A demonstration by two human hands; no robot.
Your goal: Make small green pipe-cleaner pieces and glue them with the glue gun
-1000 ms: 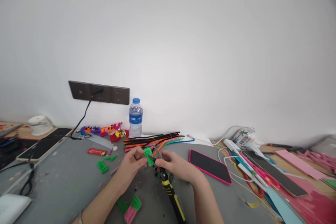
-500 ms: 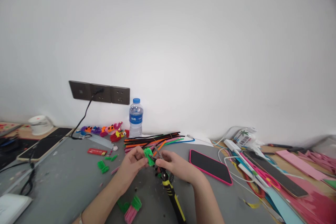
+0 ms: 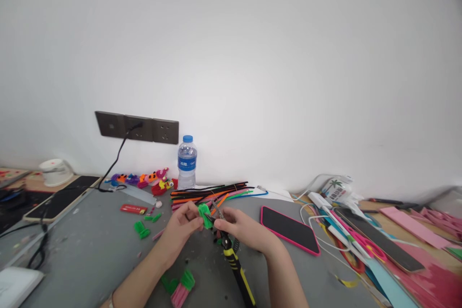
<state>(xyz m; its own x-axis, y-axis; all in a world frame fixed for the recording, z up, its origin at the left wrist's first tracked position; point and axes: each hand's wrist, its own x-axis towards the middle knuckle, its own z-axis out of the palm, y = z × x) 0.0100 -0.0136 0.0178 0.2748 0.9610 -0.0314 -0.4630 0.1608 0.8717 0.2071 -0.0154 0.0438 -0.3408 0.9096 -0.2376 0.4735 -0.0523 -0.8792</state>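
Between the thumb and fingers of my left hand is a small green bundle of folded pipe cleaner. My right hand is closed by the head of a pair of pliers, whose black and yellow handle slants down toward me. The metal jaw tips touch the green bundle's right side. Fingers partly hide the jaws. Closer to me lies a pink and green pipe-cleaner piece. More green pieces lie left of my left hand. Behind both hands is a pile of long pipe cleaners.
A water bottle stands against the wall. A pink-edged phone lies right of my right hand. Further right are pink scissors, cables and coloured sheets. Another phone and a white box are at left.
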